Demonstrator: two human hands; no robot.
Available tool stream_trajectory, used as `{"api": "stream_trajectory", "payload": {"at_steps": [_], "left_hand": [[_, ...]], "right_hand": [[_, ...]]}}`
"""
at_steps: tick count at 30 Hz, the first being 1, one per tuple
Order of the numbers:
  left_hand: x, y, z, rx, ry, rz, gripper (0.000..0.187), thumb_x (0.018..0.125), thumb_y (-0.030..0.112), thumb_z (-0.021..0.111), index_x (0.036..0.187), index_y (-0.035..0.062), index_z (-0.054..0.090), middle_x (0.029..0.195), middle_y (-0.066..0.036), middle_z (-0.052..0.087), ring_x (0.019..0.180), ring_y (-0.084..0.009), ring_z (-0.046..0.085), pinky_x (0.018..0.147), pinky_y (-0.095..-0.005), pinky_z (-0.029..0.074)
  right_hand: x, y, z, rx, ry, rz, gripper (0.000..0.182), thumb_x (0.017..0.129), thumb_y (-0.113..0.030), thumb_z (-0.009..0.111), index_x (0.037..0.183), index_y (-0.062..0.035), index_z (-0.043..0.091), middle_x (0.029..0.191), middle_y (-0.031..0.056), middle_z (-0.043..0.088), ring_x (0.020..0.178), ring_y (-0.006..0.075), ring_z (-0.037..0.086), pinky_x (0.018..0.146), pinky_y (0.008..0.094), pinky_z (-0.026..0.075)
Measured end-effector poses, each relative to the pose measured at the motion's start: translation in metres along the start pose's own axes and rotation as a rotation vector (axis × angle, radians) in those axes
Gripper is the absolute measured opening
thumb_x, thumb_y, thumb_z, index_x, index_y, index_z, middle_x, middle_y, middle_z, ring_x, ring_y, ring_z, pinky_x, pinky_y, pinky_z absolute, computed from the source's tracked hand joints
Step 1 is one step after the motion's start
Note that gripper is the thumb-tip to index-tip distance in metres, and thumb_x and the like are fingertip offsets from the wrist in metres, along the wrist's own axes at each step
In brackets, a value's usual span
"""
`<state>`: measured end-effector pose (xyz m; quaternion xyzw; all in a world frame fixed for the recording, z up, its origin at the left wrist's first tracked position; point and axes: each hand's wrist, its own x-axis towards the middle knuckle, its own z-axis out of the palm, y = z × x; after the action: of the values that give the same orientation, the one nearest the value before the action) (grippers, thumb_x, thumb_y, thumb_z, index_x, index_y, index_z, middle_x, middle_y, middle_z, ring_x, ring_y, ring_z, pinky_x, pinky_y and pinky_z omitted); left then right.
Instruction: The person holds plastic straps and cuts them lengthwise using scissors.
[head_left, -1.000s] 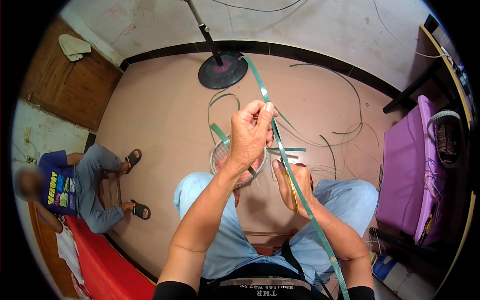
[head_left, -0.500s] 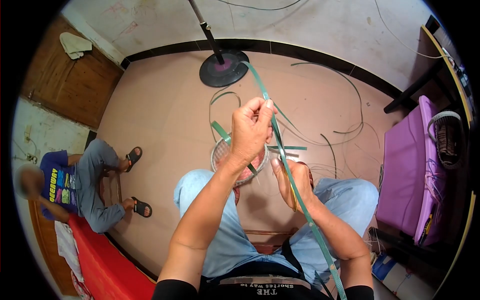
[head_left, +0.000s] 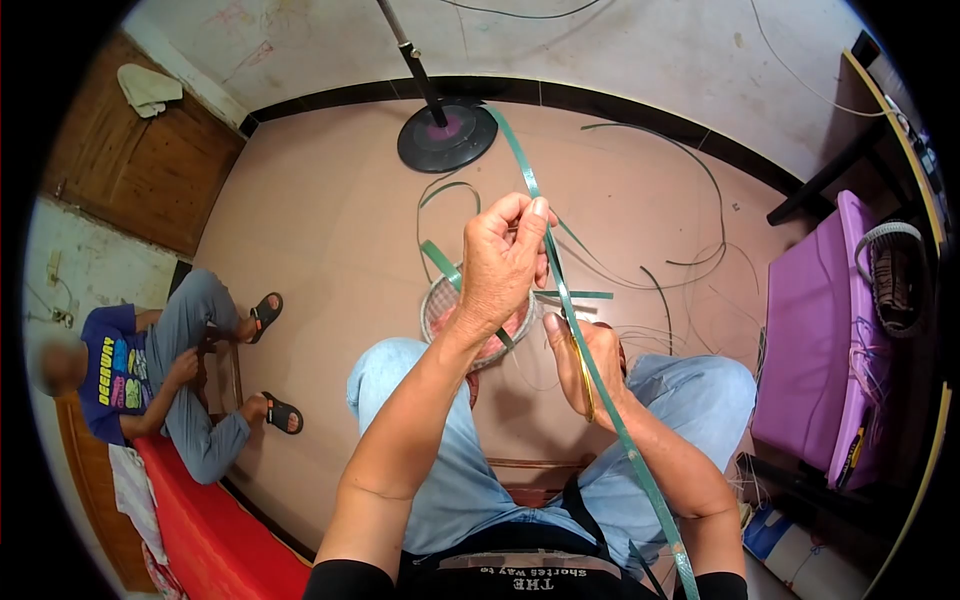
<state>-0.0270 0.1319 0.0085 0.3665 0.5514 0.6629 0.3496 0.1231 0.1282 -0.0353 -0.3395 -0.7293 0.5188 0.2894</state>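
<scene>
A left hand (head_left: 497,268) pinches a flat, glossy green plastic strip (head_left: 590,368) — fingers closed — while the right hand (head_left: 585,368) grips gold-handled scissors (head_left: 583,376) above a round woven basket (head_left: 442,305).

Left hand (head_left: 500,265) raised, fingertips pinched together, forearm stretched forward; right hand (head_left: 588,368) lower, fingers curled closed, above the right knee.

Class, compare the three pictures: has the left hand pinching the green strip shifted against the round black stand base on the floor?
No. The left hand pinches the green strip at the same spot below the black stand base; any shift is too slight to call.
</scene>
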Motion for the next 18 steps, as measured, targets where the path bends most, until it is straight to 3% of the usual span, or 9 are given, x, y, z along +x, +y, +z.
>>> {"api": "stream_trajectory", "payload": {"at_steps": [5,12,18], "left_hand": [[0.0,0.0,-0.001,-0.005,-0.006,0.006,0.026,0.097,0.021,0.053,0.084,-0.0002,0.058,0.055,0.002,0.048,0.044,-0.0039,0.045,0.039,-0.0199,0.039],[0.012,0.003,-0.012,-0.027,0.039,0.053,0.028,0.097,0.023,0.054,0.083,0.0002,0.059,0.056,0.002,0.047,0.044,-0.0034,0.044,0.039,-0.0192,0.037],[0.001,-0.001,-0.001,0.004,0.036,0.005,0.027,0.097,0.021,0.054,0.082,0.0002,0.059,0.056,0.002,0.047,0.044,-0.003,0.044,0.038,-0.0189,0.037]], "right_hand": [[0.0,0.004,0.001,-0.042,0.004,-0.077,0.047,0.096,-0.023,0.055,0.057,0.0027,0.049,0.043,0.0091,0.041,0.041,0.0109,0.039,0.038,0.0328,0.031],[-0.007,0.003,-0.001,-0.014,-0.069,0.015,0.046,0.095,-0.025,0.057,0.06,0.0029,0.051,0.044,0.0113,0.041,0.042,0.0115,0.04,0.039,0.0331,0.033],[0.002,-0.001,-0.001,-0.033,-0.006,0.014,0.046,0.095,-0.028,0.055,0.062,0.004,0.053,0.045,0.0141,0.042,0.042,0.0148,0.042,0.041,0.0359,0.035]]}}
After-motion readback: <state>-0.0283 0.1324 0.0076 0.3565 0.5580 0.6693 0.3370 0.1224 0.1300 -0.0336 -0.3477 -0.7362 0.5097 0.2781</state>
